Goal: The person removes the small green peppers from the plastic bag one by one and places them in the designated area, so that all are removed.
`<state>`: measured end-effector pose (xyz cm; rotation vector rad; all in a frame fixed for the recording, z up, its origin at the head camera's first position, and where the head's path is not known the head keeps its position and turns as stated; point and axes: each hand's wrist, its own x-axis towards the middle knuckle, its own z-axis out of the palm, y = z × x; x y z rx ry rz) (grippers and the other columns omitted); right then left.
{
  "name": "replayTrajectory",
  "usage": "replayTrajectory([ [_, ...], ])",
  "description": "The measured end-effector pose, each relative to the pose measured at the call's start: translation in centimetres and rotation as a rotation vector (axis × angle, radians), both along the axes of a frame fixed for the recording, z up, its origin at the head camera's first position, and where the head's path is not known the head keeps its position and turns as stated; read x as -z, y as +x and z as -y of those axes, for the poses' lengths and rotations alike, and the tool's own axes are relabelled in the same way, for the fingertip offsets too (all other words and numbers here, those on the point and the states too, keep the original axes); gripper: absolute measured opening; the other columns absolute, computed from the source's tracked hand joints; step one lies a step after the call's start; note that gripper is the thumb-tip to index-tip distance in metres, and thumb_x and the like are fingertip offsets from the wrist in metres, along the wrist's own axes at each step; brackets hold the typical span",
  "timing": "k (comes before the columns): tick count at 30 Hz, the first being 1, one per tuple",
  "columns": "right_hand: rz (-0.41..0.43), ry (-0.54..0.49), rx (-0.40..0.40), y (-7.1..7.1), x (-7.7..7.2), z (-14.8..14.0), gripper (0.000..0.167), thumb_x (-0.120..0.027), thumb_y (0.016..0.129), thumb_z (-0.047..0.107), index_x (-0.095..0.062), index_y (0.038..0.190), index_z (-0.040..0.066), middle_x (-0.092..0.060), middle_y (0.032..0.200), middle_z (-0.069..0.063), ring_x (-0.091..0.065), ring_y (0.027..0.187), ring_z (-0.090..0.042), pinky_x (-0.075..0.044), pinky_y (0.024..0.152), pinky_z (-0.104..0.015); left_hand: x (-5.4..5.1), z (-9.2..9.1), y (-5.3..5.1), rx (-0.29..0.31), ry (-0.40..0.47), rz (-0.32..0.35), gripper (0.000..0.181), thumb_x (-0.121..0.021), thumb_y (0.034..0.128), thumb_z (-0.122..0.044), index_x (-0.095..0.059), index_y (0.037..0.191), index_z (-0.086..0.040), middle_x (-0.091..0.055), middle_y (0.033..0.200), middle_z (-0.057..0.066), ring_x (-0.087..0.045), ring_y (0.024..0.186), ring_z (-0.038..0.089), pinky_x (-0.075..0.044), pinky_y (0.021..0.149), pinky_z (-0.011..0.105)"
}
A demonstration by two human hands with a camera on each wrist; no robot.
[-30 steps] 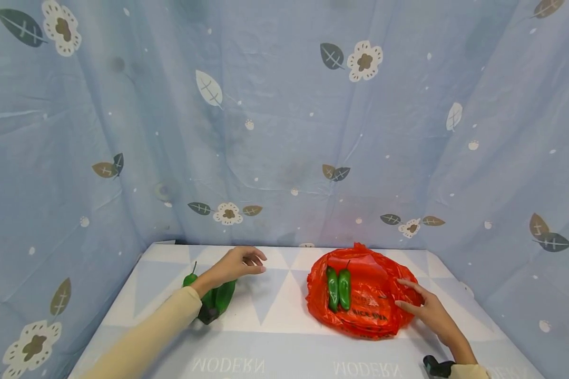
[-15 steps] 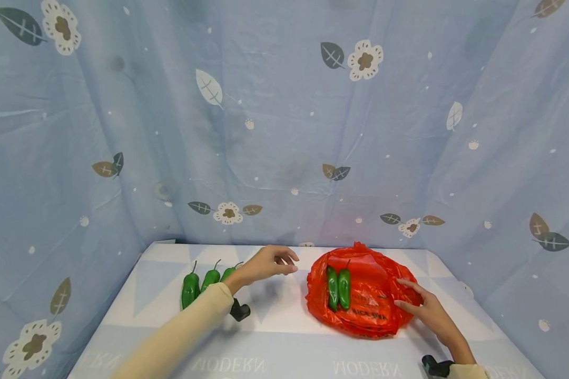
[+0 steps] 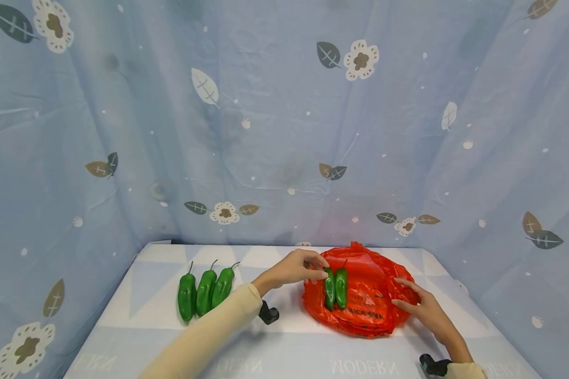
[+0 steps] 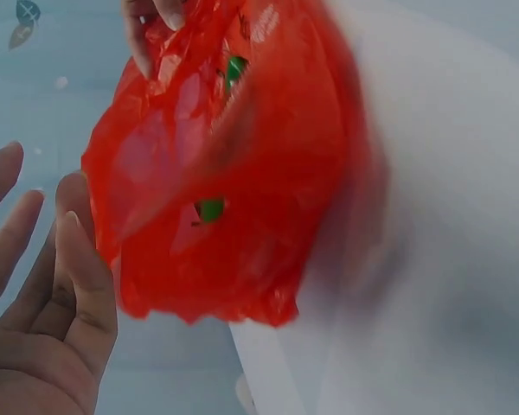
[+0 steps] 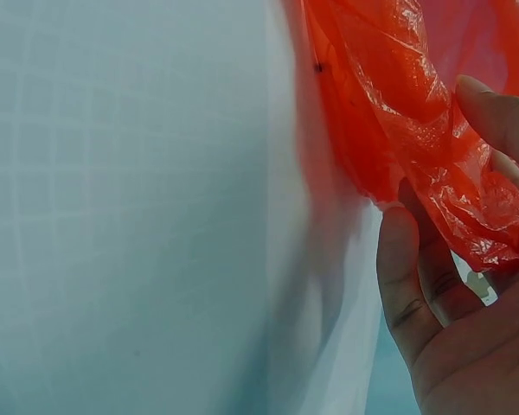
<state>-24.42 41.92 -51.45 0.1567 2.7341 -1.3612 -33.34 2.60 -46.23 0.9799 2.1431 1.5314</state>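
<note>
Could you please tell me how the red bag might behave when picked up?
The red bag is probably light and floppy, given its thin, creased film. The two glossy green peppers inside might slide if one side rises first.

A blue curtain point(image 3: 275, 131) with soft folds surrounds the table on the far side and both flanks, printed with white flowers point(image 3: 361, 60), brown, grey and white leaves point(image 3: 205, 86), and small pale dots. The white tabletop point(image 3: 289, 318) carries pale blue triangles and, nearer, flipped lettering point(image 3: 364, 367) reading MODERN. Shadows there are soft-edged.
</note>
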Motion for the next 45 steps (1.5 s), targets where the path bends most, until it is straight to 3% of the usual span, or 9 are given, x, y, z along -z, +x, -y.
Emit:
replayTrajectory([
  [3,-0.006,-0.005,0.0,0.0,0.1,-0.1,0.078,-0.078,0.091,0.043,-0.045,0.155,0.015,-0.032,0.16,-0.029,-0.035,0.142,-0.049,-0.046,0.105,-0.058,0.1,-1.2,0.1,0.024,0.005,0.026,0.021,-0.077,0.0951,-0.025,-0.074,0.115,-0.017,-0.074,0.1,0.006,-0.067,0.08,0.035,-0.058,0.072,0.048],
  [9,-0.025,-0.027,-0.008,0.0,0.2,-0.2,0.077,-0.079,0.091,0.041,-0.045,0.155,0.016,-0.03,0.161,-0.027,-0.031,0.145,-0.049,-0.038,0.11,-0.064,0.2,-3.1,0.0,-0.009,-0.004,0.062,0.023,-0.076,0.0962,-0.022,-0.073,0.118,-0.014,-0.072,0.1,0.021,-0.067,0.074,0.035,-0.059,0.067,0.04],
  [15,-0.032,-0.03,-0.013,0.1,0.0,-0.1,0.076,-0.079,0.091,0.04,-0.046,0.155,0.016,-0.03,0.161,-0.027,-0.031,0.145,-0.049,-0.038,0.109,-0.064,-0.1,-4.5,0.0,-0.019,0.009,0.1,0.031,-0.072,0.0991,-0.02,-0.069,0.125,-0.004,-0.071,0.107,0.02,-0.07,0.082,0.04,-0.06,0.072,0.045],
  [19,-0.069,-0.026,-0.025,0.1,-0.1,-0.3,0.072,-0.078,0.093,0.039,-0.047,0.154,0.017,-0.035,0.16,-0.025,-0.037,0.142,-0.047,-0.042,0.108,-0.061,-0.1,-5.3,0.0,-0.01,0.009,0.108,0.027,-0.071,0.0996,-0.022,-0.07,0.122,-0.007,-0.072,0.104,0.012,-0.07,0.085,0.04,-0.06,0.075,0.048],
  [23,-0.099,-0.029,-0.042,0.1,0.1,-0.2,0.069,-0.078,0.093,0.036,-0.049,0.153,0.016,-0.038,0.158,-0.025,-0.04,0.141,-0.045,-0.042,0.108,-0.06,0.6,-5.6,-0.3,-0.023,-0.008,0.09,0.025,-0.071,0.0997,-0.023,-0.07,0.121,-0.01,-0.071,0.1,0.004,-0.07,0.083,0.039,-0.059,0.073,0.049],
  [28,-0.103,-0.021,-0.042,0.4,0.1,-0.1,0.068,-0.078,0.093,0.035,-0.05,0.152,0.015,-0.038,0.157,-0.026,-0.039,0.141,-0.047,-0.043,0.108,-0.061,1.8,-6.2,-1.1,-0.086,-0.038,0.07,0.025,-0.07,0.1001,-0.022,-0.07,0.122,-0.01,-0.071,0.102,0.007,-0.07,0.076,0.03,-0.057,0.064,0.041],
  [33,-0.099,-0.034,-0.034,0.6,0.0,0.0,0.07,-0.079,0.092,0.033,-0.05,0.152,0.014,-0.038,0.157,-0.026,-0.039,0.141,-0.047,-0.045,0.106,-0.059,2.4,-7.7,-1.6,-0.147,-0.082,0.047,0.032,-0.072,0.0993,-0.022,-0.069,0.129,-0.011,-0.069,0.122,0.01,-0.069,0.067,0.025,-0.054,0.056,0.034],
  [36,-0.09,-0.036,-0.026,0.5,0.0,0.0,0.07,-0.079,0.092,0.034,-0.05,0.152,0.015,-0.039,0.157,-0.024,-0.04,0.14,-0.046,-0.049,0.104,-0.054,2.4,-8.4,-1.7,-0.157,-0.112,0.037,0.041,-0.073,0.0985,-0.021,-0.065,0.137,-0.01,-0.065,0.133,0.012,-0.068,0.065,0.025,-0.054,0.054,0.033],
  [45,-0.091,-0.03,-0.02,0.2,0.3,-0.4,0.066,-0.079,0.093,0.034,-0.052,0.15,0.017,-0.04,0.157,-0.023,-0.04,0.14,-0.046,-0.049,0.104,-0.053,3.8,-8.6,-2.5,-0.163,-0.129,0.084,0.048,-0.073,0.0985,-0.019,-0.059,0.143,-0.006,-0.065,0.127,0.014,-0.067,0.064,0.018,-0.049,0.052,0.029],
])
